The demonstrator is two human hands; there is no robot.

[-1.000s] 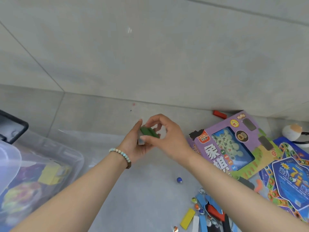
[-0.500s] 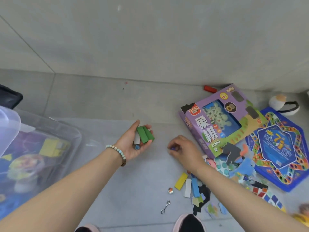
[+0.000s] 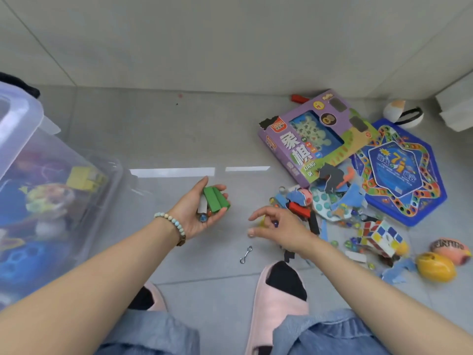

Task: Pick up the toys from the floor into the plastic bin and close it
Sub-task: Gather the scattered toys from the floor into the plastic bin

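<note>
Left grip (image 3: 197, 212): lying palm-up and cupping green blocks (image 3: 216, 199), a white piece and a few marbles.
Right grip (image 3: 279, 229): curling its fingers, seemingly pinching a small marble (image 3: 275, 223), just right of the left grip.
Plastic bin (image 3: 102, 201): sitting well left of both grips, its lid (image 3: 18, 129) raised, with toys lying inside.
Progress: going partway. The game box (image 3: 302, 149), star board (image 3: 401, 172), puzzle cube (image 3: 381, 237) and loose pile (image 3: 330, 201) are waiting right of the right grip, and the closing is not yet done.
</note>
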